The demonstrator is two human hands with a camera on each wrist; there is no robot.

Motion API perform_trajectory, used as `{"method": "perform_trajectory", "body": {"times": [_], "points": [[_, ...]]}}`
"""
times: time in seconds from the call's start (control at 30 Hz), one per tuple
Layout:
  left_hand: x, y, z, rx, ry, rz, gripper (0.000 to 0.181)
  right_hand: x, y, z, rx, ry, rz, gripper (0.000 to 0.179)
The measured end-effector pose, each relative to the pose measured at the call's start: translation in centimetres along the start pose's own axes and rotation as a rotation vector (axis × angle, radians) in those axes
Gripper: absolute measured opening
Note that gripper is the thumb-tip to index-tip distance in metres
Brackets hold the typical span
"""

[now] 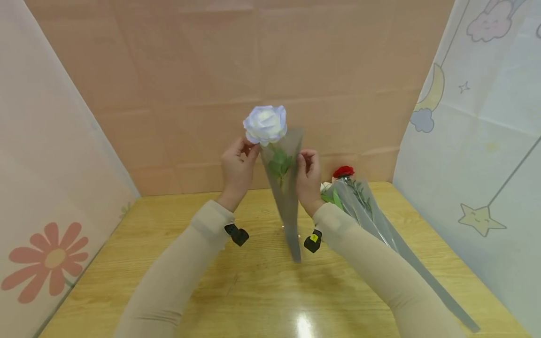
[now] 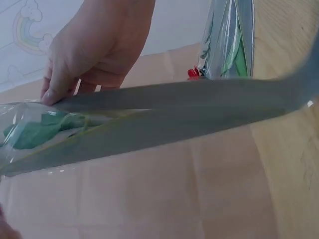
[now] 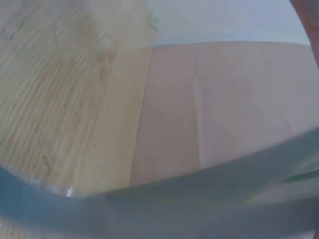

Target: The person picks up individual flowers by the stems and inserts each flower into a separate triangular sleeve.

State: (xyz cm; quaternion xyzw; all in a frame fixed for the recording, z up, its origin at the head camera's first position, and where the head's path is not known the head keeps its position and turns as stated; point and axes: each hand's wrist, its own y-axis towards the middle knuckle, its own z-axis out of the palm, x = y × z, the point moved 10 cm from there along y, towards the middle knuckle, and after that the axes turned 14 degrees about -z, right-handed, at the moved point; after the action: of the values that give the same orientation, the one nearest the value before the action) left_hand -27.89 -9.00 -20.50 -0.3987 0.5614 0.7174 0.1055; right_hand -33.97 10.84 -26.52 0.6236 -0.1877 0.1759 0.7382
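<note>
A white rose (image 1: 265, 124) with a faint lilac tint stands upright in a clear, grey-edged cone sleeve (image 1: 289, 206), its green leaves (image 1: 280, 163) showing through the film. My left hand (image 1: 238, 166) pinches the sleeve's upper left edge, just below the bloom. On the opposite edge, slightly lower, my right hand (image 1: 309, 178) holds the film between thumb and curled fingers. The left wrist view shows the right hand's thumb (image 2: 57, 89) on the sleeve's rim. Over the wooden table, the sleeve's narrow end points down. The grey film crosses the bottom of the right wrist view.
Right of my hands, wrapped flowers in grey-edged sleeves (image 1: 393, 234) lie on the table (image 1: 253, 291), a red rose (image 1: 343, 172) at their far end. A pinkish backdrop (image 1: 190, 94) closes the back, and patterned white sheets (image 1: 477, 141) flank both sides.
</note>
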Motion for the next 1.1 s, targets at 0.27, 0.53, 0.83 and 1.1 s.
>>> {"method": "perform_trajectory", "body": {"times": [0.27, 0.53, 0.83, 1.1], "points": [[3.0, -0.1, 1.1, 0.256, -0.052, -0.194, 0.036, -0.1, -0.4, 0.2, 0.029, 0.024, 0.047, 0.011], [12.4, -3.5, -0.9, 0.477, 0.153, -0.591, 0.029, -2.6, -0.8, -0.6, 0.048, 0.005, 0.099, 0.019], [21.4, -11.5, -3.8, 0.925, 0.631, -0.888, 0.035, 0.0, -0.8, -0.9, 0.086, -0.013, 0.140, 0.015], [22.3, -13.5, -5.2, 0.966, 0.618, -0.965, 0.035, -0.3, 0.7, -2.0, 0.124, -0.118, 0.166, 0.025]]}}
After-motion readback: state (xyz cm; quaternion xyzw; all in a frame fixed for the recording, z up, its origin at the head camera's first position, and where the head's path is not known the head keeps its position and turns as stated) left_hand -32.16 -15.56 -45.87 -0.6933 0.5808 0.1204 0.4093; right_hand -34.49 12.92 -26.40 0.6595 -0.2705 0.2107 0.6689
